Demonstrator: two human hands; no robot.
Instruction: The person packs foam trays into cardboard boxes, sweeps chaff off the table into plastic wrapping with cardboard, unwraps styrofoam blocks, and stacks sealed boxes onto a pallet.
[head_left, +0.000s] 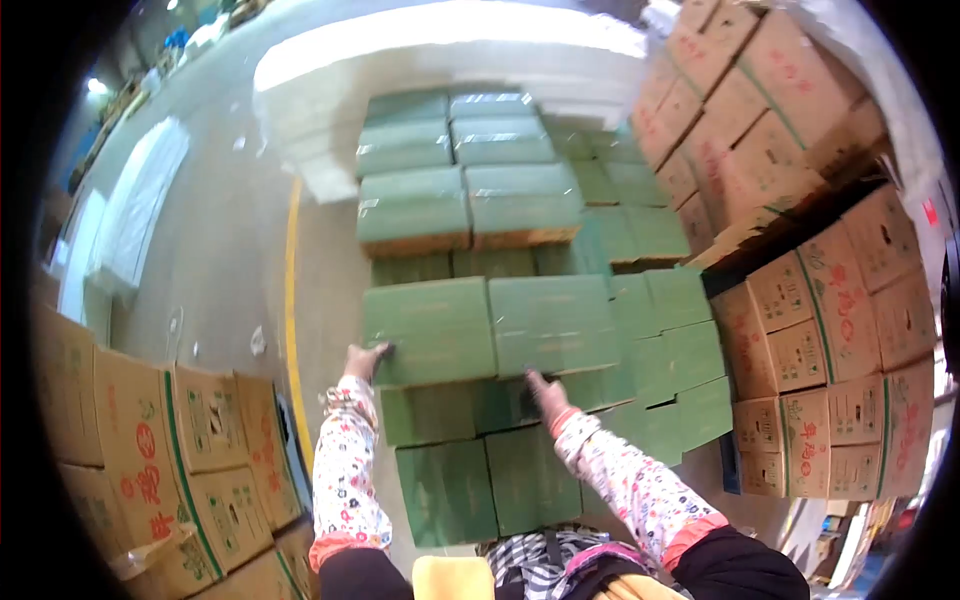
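Two green cartons lie side by side in front of me, the left carton and the right carton, on top of a stack of similar cartons. My left hand grips the left carton at its near left side, fingers curled against the edge. At the lower front edge of the right carton is my right hand, its fingertips partly hidden under that edge. Both forearms wear white floral sleeves. Below the pair, more green cartons form the near face of the stack.
Behind stand more green cartons with shiny tape, then a white wrapped stack. Brown printed cartons rise at the right and at the left. A yellow floor line runs along the left aisle.
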